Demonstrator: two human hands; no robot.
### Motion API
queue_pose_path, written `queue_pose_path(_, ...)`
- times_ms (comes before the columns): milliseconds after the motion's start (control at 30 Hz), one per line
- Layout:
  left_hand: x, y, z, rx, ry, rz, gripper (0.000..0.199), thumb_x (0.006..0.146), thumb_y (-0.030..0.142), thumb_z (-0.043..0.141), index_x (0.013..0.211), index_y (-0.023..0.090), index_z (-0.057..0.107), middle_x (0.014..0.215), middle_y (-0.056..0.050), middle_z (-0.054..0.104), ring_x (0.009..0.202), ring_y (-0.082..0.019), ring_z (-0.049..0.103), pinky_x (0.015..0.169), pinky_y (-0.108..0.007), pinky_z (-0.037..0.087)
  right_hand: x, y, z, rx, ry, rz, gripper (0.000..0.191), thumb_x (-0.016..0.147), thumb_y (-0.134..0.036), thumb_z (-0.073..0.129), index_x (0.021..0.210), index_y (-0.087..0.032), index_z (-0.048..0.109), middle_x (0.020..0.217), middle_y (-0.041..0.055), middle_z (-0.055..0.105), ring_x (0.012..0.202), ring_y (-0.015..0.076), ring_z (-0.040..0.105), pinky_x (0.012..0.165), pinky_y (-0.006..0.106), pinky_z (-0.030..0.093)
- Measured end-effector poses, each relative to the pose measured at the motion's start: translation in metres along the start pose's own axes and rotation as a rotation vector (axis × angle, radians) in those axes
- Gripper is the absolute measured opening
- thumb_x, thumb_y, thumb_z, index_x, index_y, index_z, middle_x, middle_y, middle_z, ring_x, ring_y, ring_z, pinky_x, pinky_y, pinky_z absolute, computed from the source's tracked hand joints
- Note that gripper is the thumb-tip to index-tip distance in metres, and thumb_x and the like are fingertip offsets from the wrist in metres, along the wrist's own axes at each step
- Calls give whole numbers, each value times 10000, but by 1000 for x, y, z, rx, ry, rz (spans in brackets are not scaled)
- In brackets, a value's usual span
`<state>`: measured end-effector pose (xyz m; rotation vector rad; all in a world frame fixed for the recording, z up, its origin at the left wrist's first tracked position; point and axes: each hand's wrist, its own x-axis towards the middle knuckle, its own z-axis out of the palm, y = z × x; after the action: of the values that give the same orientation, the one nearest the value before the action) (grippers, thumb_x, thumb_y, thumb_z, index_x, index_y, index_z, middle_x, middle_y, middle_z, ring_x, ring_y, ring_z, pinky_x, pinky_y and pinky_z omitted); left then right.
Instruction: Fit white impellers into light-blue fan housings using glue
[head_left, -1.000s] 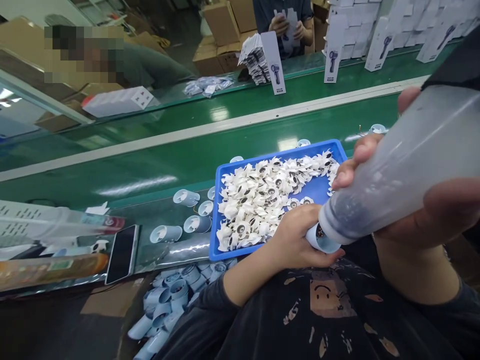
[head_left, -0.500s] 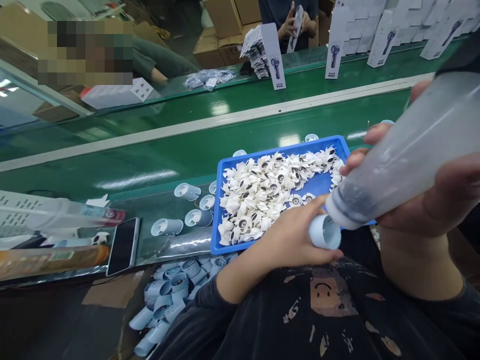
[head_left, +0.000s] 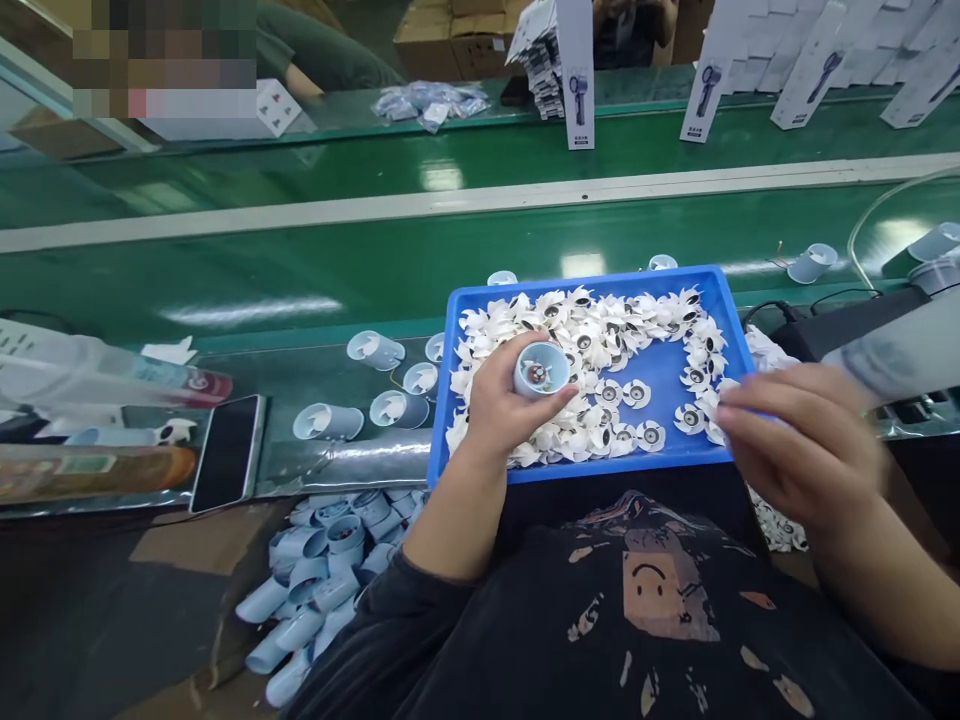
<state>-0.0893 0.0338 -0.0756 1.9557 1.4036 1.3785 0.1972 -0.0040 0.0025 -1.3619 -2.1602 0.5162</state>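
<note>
Head view: the left hand [head_left: 499, 402] holds 1 blue cup [head_left: 541, 370], open end up, fingers wrapped around its wall. Cup position: above the 9 o'clock side of the blue tray [head_left: 661, 372], over white fan wheels [head_left: 553, 311]. Right hand [head_left: 814, 445]: blurred, at the tray's 3 o'clock edge; grip cannot be determined. Bottle [head_left: 904, 345]: 2 o'clock from that hand. Phone [head_left: 227, 455]: 9 o'clock from the tray.

Overhead light glares off my green table [head_left: 300, 265]; my right hand [head_left: 814, 445] motion-blurred; edges stretched; far background dim.
</note>
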Motion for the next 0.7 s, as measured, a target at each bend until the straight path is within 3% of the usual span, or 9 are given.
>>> queue_pose_path(67, 0, 4, 1, 25, -11, 37, 538, 739, 574, 738, 1116, 208, 621, 1103, -93, 714, 1003, -246, 687, 907, -409, 556, 22, 10, 25, -278, -244, -13, 218, 945, -241, 515, 1075, -225, 689, 1127, 81, 669, 1071, 272, 602, 973, 477, 454)
queue_pose_path(133, 1, 6, 2, 63, -17, 74, 535, 748, 586, 725, 1117, 212, 623, 1100, -83, 721, 1009, -242, 687, 902, -399, 556, 45, 21, 52, -505, -463, 48, 309, 967, -208, 472, 1233, -204, 629, 1217, 94, 628, 1109, 285, 585, 947, 462, 480)
queue_pose_path(267, 1, 6, 3, 111, -18, 112, 519, 765, 581, 714, 1123, 219, 614, 1080, -62, 731, 998, -227, 692, 893, -380, 556, 71, 28, 88, -610, -572, 148, 323, 931, -312, 577, 1181, -114, 632, 1179, 169, 592, 1093, 340, 579, 883, 456, 509)
queue_pose_path(433, -1, 6, 1, 115, 4, 135, 519, 774, 589, 703, 1124, 217, 611, 1061, -64, 731, 981, -228, 694, 874, -383, 557, 67, 19, 81, -680, -642, 118, 314, 915, -207, 554, 1217, -122, 574, 1232, 165, 541, 1132, 321, 556, 895, 421, 496)
queue_pose_path(600, -4, 7, 1, 110, -37, 130, 529, 774, 566, 716, 1162, 229, 592, 1092, -59, 716, 1015, -238, 681, 899, -397, 545, 56, 19, 66, -665, -843, 97, 315, 903, -107, 514, 1193, -180, 616, 1132, 112, 608, 1067, 260, 612, 914, 359, 478)
queue_pose_path(700, -6, 6, 5, 54, -7, 104, 605, 752, 545, 751, 1222, 230, 539, 1164, -70, 672, 1045, -237, 664, 917, -396, 539, 56, 20, 68, -676, -864, 116, 367, 901, -66, 464, 1215, -188, 607, 1155, 111, 600, 1074, 251, 614, 903, 342, 474)
